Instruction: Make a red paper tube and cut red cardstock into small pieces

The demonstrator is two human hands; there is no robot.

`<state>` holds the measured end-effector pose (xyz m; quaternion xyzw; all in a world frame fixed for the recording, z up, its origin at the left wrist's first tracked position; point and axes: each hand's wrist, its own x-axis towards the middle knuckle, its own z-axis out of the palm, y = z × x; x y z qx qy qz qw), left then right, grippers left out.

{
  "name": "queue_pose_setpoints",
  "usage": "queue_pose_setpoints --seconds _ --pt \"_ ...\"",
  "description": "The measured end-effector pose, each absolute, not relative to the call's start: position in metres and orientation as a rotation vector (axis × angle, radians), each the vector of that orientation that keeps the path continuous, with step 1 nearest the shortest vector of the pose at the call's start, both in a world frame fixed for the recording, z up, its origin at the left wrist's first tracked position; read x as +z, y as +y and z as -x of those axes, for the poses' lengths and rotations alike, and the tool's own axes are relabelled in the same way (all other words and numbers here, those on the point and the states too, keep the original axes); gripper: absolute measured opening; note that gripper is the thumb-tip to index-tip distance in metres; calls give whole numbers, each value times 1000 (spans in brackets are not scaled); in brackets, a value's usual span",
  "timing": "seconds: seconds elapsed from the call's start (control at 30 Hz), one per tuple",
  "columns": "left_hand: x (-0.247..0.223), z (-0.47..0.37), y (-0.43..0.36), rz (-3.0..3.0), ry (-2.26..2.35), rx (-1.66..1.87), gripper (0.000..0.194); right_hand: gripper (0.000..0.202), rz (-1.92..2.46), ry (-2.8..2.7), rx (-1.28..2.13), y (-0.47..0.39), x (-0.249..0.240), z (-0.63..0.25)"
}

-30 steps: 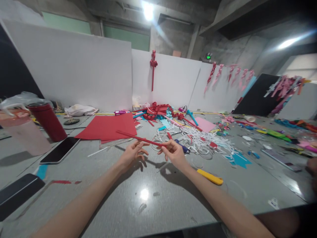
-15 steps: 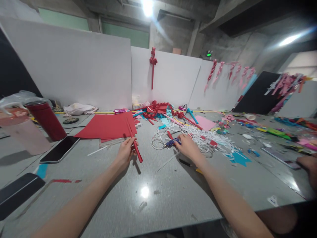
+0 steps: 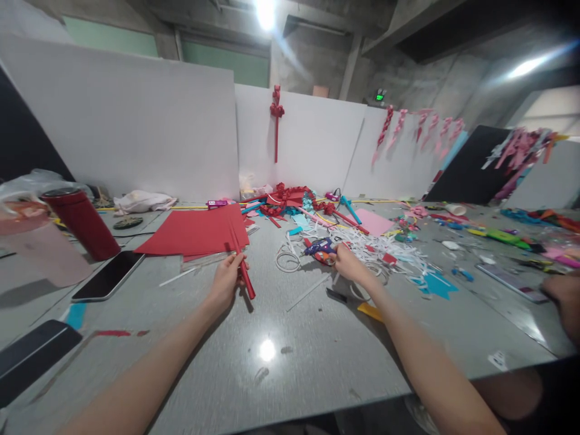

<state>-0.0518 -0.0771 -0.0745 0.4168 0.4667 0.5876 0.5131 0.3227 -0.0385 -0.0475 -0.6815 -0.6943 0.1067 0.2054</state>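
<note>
My left hand point(image 3: 226, 279) pinches a rolled red paper tube point(image 3: 247, 281), which slants above the table. My right hand point(image 3: 352, 264) is closed around the handle of a blue glue gun point(image 3: 319, 246) with an orange trigger; its nozzle points left. Just below that nozzle lie loops of white cord point(image 3: 287, 261). Beyond my left hand is a stack of red paper sheets point(image 3: 194, 229). White paper strips point(image 3: 362, 237) spread in a tangle behind my right hand.
A phone point(image 3: 109, 277), a red flask point(image 3: 81, 222) and a pink-topped jug point(image 3: 45, 248) stand at left. A craft knife with a yellow handle point(image 3: 371, 312) lies under my right forearm. Another person's hand point(image 3: 562, 296) rests at the right edge, beside another phone point(image 3: 511, 282).
My right hand has raised the glue gun slightly and turned it, so its body and orange trigger now show. My left hand with the red tube has shifted slightly left.
</note>
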Motion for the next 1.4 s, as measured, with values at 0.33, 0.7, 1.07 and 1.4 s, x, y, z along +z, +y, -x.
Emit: queue_pose_setpoints --seconds 0.33,0.7,1.07,1.4 --pt "-76 64 -55 -1395 1337 1448 28 61 2096 -1743 62 -18 -35 -341" --pt "-60 95 -12 -2010 1784 935 22 30 2175 -2011 42 57 -44 -353" --pt "-50 44 20 -2189 2006 585 24 39 2354 -1887 -118 78 -52 -357" --pt "-44 62 13 -2305 2034 477 27 45 2141 -2018 -314 37 -46 -334"
